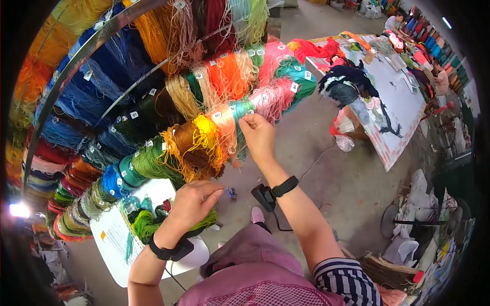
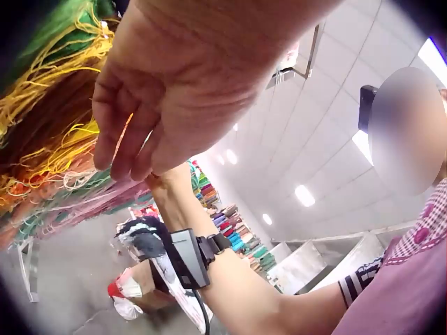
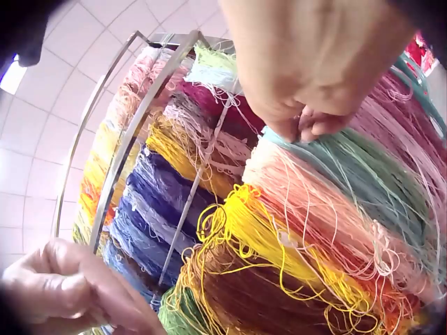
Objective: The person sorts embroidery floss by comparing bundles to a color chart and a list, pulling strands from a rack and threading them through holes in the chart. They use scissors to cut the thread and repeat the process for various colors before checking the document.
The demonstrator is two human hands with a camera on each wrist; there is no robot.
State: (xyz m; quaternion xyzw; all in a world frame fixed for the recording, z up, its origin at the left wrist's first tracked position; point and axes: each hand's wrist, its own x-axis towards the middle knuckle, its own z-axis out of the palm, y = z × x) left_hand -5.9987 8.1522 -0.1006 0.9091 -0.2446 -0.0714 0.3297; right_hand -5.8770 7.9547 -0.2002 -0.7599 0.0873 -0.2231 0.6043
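Observation:
Hanks of thread hang in a row on a rack; among them are a teal hank (image 3: 377,164), a peach hank (image 1: 223,120), a yellow hank (image 3: 241,216) and a brown hank (image 1: 190,145). My right hand (image 1: 259,138) is at the top of the teal hank, its curled fingertips pinching the strands there in the right wrist view (image 3: 325,77). My left hand (image 1: 191,204) is held below the brown hank, apart from it, fingers loosely bent and thumb near the index finger. Nothing shows in the left palm (image 2: 167,91).
Metal rack bars (image 1: 76,66) curve at the left. A white stool or chair (image 1: 115,255) below holds green thread. On the right, a white table (image 1: 393,117) bears dark thread. A fan (image 1: 390,222) and bundles stand at the lower right; a person (image 1: 393,23) is far back.

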